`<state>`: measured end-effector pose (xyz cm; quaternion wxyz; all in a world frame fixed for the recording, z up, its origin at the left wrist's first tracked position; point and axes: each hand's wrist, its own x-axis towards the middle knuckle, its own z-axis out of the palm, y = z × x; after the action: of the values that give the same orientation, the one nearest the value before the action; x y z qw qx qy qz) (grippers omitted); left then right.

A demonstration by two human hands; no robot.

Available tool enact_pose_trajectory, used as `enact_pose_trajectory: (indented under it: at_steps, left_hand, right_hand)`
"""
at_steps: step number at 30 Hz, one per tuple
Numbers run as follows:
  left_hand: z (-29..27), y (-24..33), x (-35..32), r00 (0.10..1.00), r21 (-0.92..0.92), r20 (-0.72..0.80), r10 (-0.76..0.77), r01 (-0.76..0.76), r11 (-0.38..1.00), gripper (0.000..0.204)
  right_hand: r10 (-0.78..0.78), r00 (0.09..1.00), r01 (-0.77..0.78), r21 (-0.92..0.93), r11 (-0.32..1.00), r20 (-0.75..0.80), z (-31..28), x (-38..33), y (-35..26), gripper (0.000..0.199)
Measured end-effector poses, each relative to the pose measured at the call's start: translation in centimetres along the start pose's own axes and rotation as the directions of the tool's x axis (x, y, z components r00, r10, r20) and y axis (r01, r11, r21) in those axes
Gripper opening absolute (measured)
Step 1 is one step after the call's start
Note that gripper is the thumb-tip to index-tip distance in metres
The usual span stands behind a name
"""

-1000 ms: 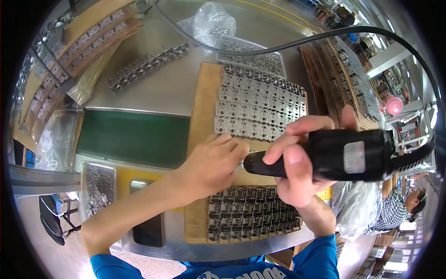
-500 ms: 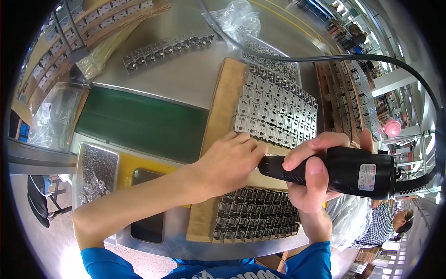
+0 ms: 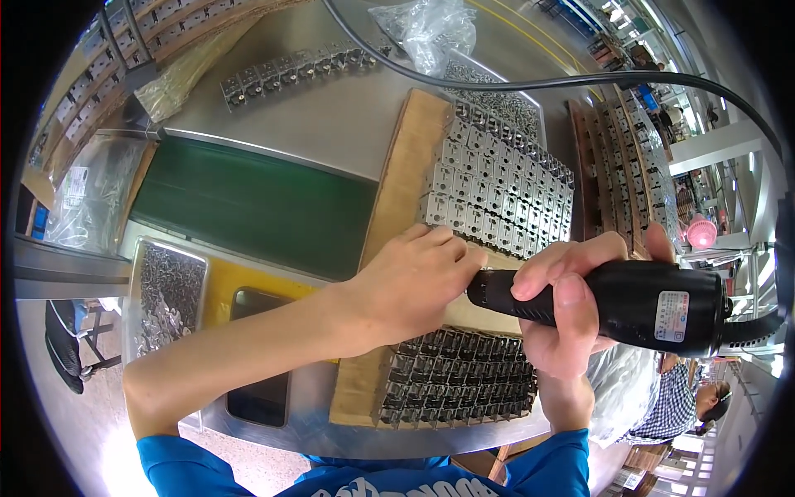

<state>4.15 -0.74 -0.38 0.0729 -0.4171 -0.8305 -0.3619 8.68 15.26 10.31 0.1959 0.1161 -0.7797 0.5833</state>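
A black corded electric screwdriver point(image 3: 629, 305) lies nearly level in my right hand point(image 3: 563, 319), its nose pointing left. My left hand point(image 3: 414, 282) is closed right at that nose, fingers bent together; what they pinch is hidden. Both hands are over a wooden board point(image 3: 404, 141), between two groups of small metal parts. Beyond my hands, rows of silver brackets point(image 3: 501, 186) stand close together. Nearer me, a block of darker metal brackets point(image 3: 455, 377) sits in rows on the same board.
A green conveyor belt point(image 3: 248, 203) runs left of the board. Trays of screws point(image 3: 170, 286) and small metal pieces point(image 3: 505, 108) stand at left and far right. A phone point(image 3: 261, 398) lies near the front edge. A black cable point(image 3: 530, 85) arches overhead. Another person point(image 3: 675, 406) sits at right.
The view has shifted slightly. Both hands and the screwdriver keep nearly the same place over the board, with the screwdriver a little farther right in the picture.
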Motion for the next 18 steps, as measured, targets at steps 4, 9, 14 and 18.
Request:
enact_pose_trajectory:
  at_steps: [4, 9, 14, 18]
  left_hand:
    - [0.0, 0.0, -0.1, 1.000, -0.007, -0.017, 0.003, -0.003, 1.000, 0.046]
    - [-0.3, 0.0, -0.2, 0.997, -0.052, 0.041, -0.066, 0.068, 0.996, 0.033]
    - [-0.4, 0.0, 0.1, 0.999, -0.061, 0.013, -0.048, 0.049, 0.997, 0.035]
    - [-0.3, -0.2, 0.3, 1.000, -0.068, 0.001, -0.010, 0.010, 0.998, 0.036]
  right_hand:
    - [0.058, 0.998, -0.058, 0.035, 0.998, -0.011, 0.2, 0.0, -0.7, 0.043]
    - [0.133, 0.991, -0.131, 0.089, 0.987, -0.016, 0.9, 0.2, -1.5, 0.036]
    - [0.134, 0.991, -0.135, 0.064, 0.989, 0.020, 0.8, 0.8, -1.5, 0.032]
    - [-0.065, 0.994, 0.069, -0.037, 0.997, 0.093, -0.2, 1.6, 1.9, 0.051]
